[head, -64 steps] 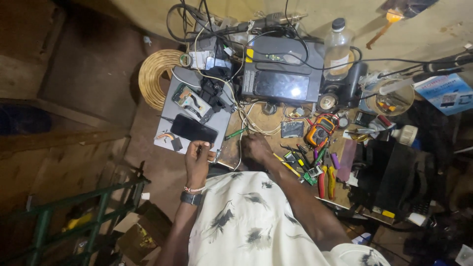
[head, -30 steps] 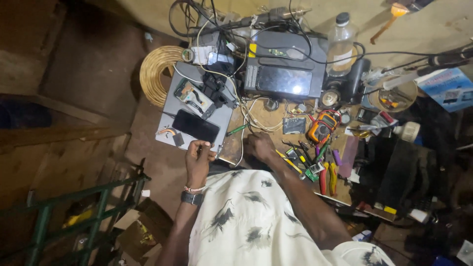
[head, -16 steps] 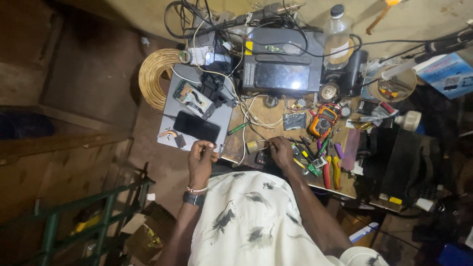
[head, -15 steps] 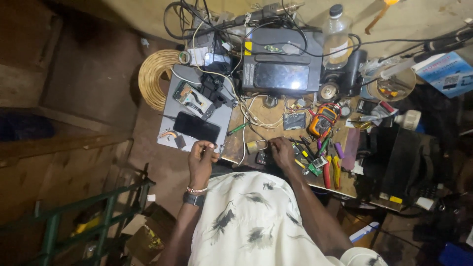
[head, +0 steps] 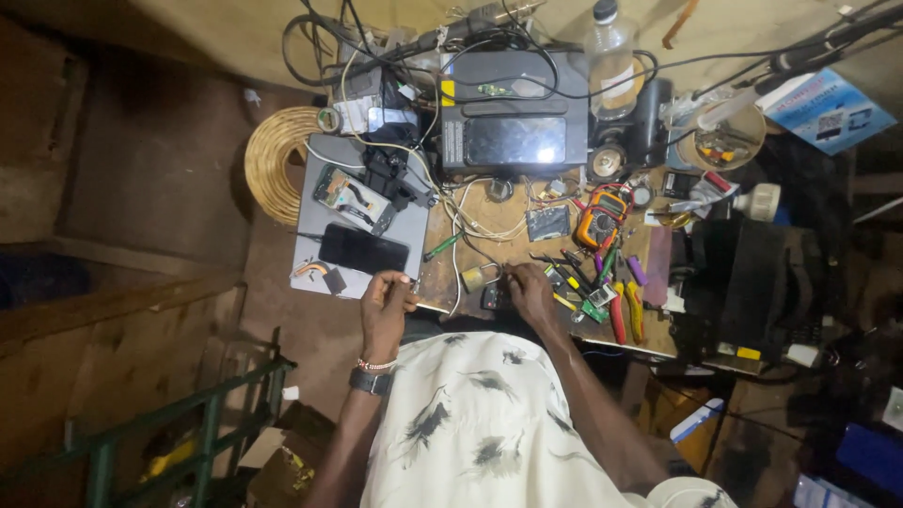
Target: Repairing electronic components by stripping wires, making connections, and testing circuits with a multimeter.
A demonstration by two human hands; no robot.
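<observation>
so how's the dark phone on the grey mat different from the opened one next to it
The dark phone lies closed, showing a plain black glossy face; the opened phone shows its boards and parts. The dark phone sits nearer the left hand, almost level in the frame; the opened phone lies farther off, more tilted. Both rest flat on the grey mat.

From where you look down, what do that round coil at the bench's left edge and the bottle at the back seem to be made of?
The coil looks like pale yellowish cord or cane wound in rings, matt; the strands show, but the fibre cannot be told. The bottle looks like clear plastic or glass, glossy and see-through, with a dark cap.
</observation>
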